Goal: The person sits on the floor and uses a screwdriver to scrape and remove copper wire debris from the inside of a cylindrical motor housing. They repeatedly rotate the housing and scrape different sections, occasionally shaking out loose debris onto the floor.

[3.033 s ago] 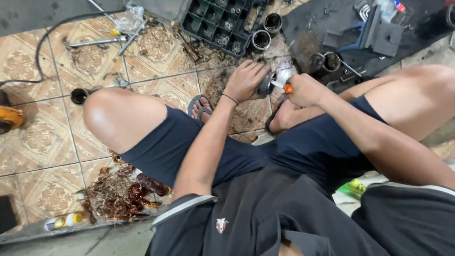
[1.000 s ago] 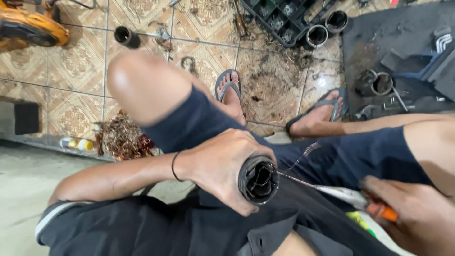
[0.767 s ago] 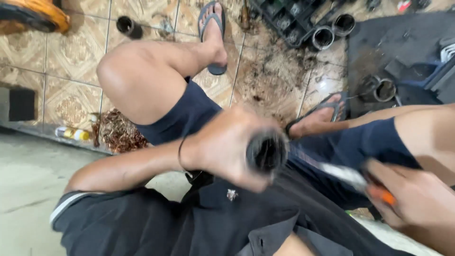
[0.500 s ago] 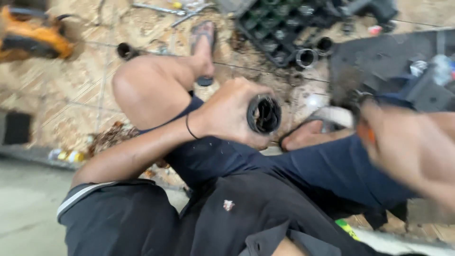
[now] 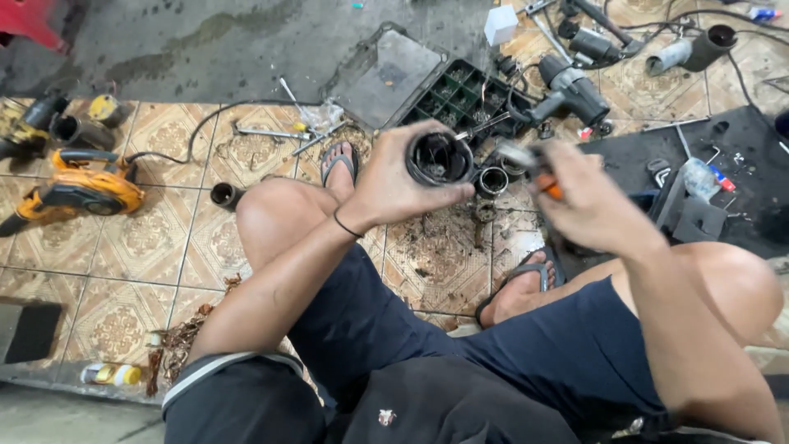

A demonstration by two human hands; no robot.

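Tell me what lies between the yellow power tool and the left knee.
Head view: a small dark cylinder on bare patterned tiles, between the yellow power tool and left knee.

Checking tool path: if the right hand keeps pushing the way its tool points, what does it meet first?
Probably the black cylindrical housing held in the left hand. The right hand aims its orange-handled tool leftward at the housing's open end, though blur leaves depth uncertain.

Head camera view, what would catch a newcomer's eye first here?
First, the black hollow cylindrical housing held up at centre in the left hand, open end toward the camera. Beside it, the right hand grips a blurred orange-handled tool whose tip points toward the housing. Around them, the patterned tile floor is strewn with gear: a yellow power tool at the left and a black compartment tray at the top.
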